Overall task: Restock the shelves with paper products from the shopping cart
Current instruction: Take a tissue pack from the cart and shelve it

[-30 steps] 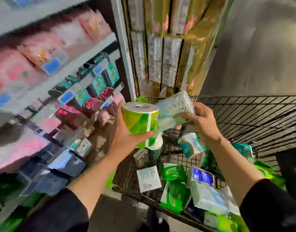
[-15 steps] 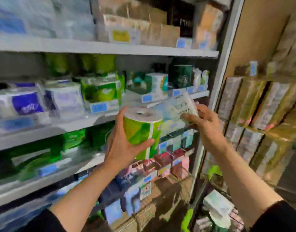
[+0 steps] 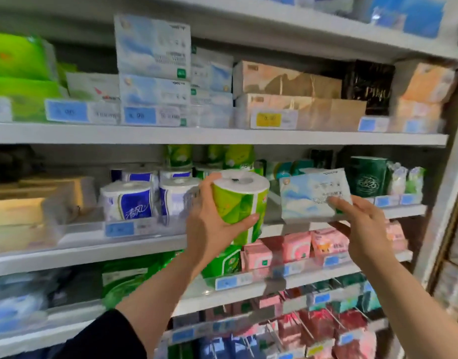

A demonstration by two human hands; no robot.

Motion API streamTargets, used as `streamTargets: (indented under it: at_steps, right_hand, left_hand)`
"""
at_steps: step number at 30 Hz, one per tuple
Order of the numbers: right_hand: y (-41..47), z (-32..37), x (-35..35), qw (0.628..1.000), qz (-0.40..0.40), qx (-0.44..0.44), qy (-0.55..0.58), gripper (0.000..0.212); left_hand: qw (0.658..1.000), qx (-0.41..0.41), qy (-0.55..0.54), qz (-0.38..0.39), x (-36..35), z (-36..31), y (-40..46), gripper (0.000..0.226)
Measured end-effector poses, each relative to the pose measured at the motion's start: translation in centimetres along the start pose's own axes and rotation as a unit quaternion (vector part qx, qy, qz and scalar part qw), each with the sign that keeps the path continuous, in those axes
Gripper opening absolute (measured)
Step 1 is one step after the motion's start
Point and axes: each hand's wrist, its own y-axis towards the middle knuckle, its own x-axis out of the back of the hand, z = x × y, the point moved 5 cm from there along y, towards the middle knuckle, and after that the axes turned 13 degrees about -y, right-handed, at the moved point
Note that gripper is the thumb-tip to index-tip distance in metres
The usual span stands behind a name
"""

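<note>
My left hand (image 3: 209,224) grips a green-wrapped toilet paper roll (image 3: 239,200), upright, in front of the middle shelf (image 3: 145,243). My right hand (image 3: 362,226) pinches a pale blue soft tissue pack (image 3: 313,194) by its lower right corner, holding it at the same shelf's height. Behind the roll stand matching green rolls (image 3: 233,155) and blue-and-white rolls (image 3: 129,200). On the upper shelf lie stacked pale blue tissue packs (image 3: 152,47) like the one I hold. The shopping cart is out of view.
White shelves fill the view, with price tags along their edges. Brown tissue boxes (image 3: 287,81) sit on the upper shelf, dark green packs (image 3: 367,177) on the middle right, pink packs (image 3: 295,247) below. A white upright post (image 3: 445,203) bounds the shelving on the right.
The view swung from the cart up to the shelves. Both hands kept their items and rose toward the middle shelf, coming closer to it.
</note>
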Motion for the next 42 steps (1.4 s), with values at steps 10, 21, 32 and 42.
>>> streamTargets:
  at_steps: [10,21,32,42]
  right_hand:
    - [4.4,-1.7,4.3,0.993,-0.086,-0.024,0.079,0.011]
    - [8.5,-3.7,4.3,0.994,-0.072,-0.014,0.076,0.025]
    - [9.1,-5.0,2.3,0.996,-0.003,-0.010,0.091,0.028]
    - [8.6,-4.1,1.2,0.992,0.038,0.004,0.118,0.028]
  left_hand:
    - [0.999,0.009,-0.023,0.027,-10.7,0.4,7.7,0.094]
    - [0.952,-0.034,0.297,0.059,-15.2,3.7,11.7,0.083]
    - [0.824,-0.036,0.552,0.127,-15.9,5.5,10.3,0.096]
    - [0.863,-0.102,0.465,0.169,-13.6,5.5,10.0,0.079]
